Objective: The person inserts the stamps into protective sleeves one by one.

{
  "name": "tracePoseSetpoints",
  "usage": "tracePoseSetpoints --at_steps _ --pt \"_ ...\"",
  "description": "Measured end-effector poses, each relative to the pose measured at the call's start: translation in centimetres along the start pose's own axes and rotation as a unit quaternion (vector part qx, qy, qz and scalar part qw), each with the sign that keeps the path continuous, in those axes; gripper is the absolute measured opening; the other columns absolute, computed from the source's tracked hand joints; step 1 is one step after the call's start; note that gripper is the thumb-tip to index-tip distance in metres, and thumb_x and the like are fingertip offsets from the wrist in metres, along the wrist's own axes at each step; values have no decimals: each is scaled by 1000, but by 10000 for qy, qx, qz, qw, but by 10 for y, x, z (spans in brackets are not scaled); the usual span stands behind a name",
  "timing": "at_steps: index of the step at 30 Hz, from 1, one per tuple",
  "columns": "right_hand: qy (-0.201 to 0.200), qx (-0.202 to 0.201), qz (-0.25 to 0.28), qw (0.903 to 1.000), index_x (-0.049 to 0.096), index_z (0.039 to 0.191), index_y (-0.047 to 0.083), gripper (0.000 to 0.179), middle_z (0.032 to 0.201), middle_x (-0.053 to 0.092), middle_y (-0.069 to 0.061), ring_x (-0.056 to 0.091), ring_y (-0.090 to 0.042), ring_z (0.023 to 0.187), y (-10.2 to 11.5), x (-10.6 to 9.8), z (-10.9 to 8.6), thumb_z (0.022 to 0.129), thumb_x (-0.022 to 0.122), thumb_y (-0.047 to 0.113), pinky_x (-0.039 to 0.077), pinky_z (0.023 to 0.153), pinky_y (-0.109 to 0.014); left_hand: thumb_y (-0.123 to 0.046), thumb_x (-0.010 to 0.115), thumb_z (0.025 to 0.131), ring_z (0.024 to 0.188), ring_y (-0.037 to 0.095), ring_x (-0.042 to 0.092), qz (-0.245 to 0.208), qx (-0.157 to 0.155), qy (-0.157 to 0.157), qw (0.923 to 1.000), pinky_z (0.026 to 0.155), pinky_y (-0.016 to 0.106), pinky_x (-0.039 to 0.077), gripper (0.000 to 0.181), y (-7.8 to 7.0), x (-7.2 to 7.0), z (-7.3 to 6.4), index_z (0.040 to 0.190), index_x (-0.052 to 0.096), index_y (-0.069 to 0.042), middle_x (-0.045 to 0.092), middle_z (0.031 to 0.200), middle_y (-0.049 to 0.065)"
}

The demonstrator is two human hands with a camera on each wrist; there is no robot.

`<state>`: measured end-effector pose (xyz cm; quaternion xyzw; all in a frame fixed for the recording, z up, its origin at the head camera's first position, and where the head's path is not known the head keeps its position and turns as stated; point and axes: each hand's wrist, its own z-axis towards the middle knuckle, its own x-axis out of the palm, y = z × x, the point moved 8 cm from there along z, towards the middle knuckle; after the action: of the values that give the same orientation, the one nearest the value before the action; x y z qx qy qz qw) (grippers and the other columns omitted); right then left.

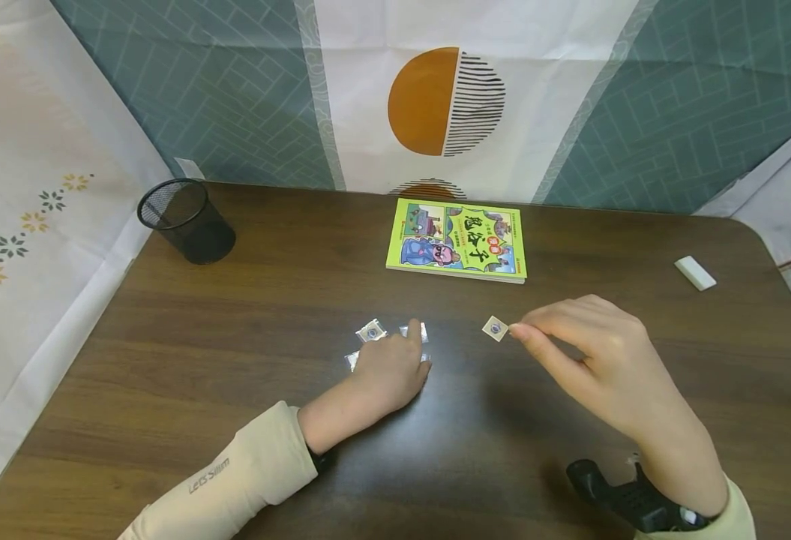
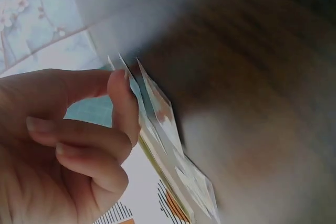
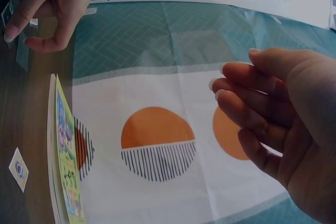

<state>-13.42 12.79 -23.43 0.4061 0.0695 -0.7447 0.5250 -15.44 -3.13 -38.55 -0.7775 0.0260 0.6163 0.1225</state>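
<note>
In the head view my left hand (image 1: 390,373) is over a group of small clear plastic packets, its index finger extended onto a packet (image 1: 423,331). Beside the knuckles lies another packet (image 1: 371,331) with a round mark inside; others are partly hidden under the hand. The left wrist view shows the packets (image 2: 160,107) edge-on beside the fingertips, the other fingers curled in. A small cream square (image 1: 495,328) with a dark round emblem lies on the table. My right hand (image 1: 587,360) hovers above the table, loosely curled; the right wrist view shows the square (image 3: 19,169) apart from its fingers.
A green comic-style book (image 1: 457,241) lies at the table's back edge. The black mesh pen cup (image 1: 193,225) stands at the back left, and a white block (image 1: 695,273) lies at the right. Patterned cloth (image 1: 570,45) hangs behind the table (image 1: 267,247).
</note>
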Motion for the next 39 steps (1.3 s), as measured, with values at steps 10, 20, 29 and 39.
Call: tracePoseSetpoints --at_steps 10,20,29,39 --pt "17 73 -154 9999 71 78 12 42 72 66 7 61 -14 69 -2 -1 -2 96 48 41 41 74 -25 -42 66 85 58 20 58 -539 -272 564 9966 48 35 45 48 26 -24 5 107 42 -6 55 61 5" --pt "586 623 -103 9963 72 85 16 20 77 67 11 58 -7 70 -23 3 -7 89 64 33 42 70 -21 -42 68 84 62 14 52 -1189 -151 988 9879 53 28 38 31 44 -33 35 90 57 -14 58 73 -1" --pt "2658 1884 -450 9444 71 99 14 18 86 67 9 58 -6 75 -66 42 -34 82 73 19 50 68 -34 -39 85 64 80 15 57 -1019 0 906 9907 66 34 45 43 20 -25 65 94 64 -16 62 89 -5" --pt "2821 1927 -313 9393 70 102 12 19 89 68 8 61 -8 80 -68 47 -34 84 70 20 50 70 -35 -35 84 66 68 13 56 -204 10 1095 9938 61 33 47 29 17 -17 65 68 61 -17 61 72 -6"
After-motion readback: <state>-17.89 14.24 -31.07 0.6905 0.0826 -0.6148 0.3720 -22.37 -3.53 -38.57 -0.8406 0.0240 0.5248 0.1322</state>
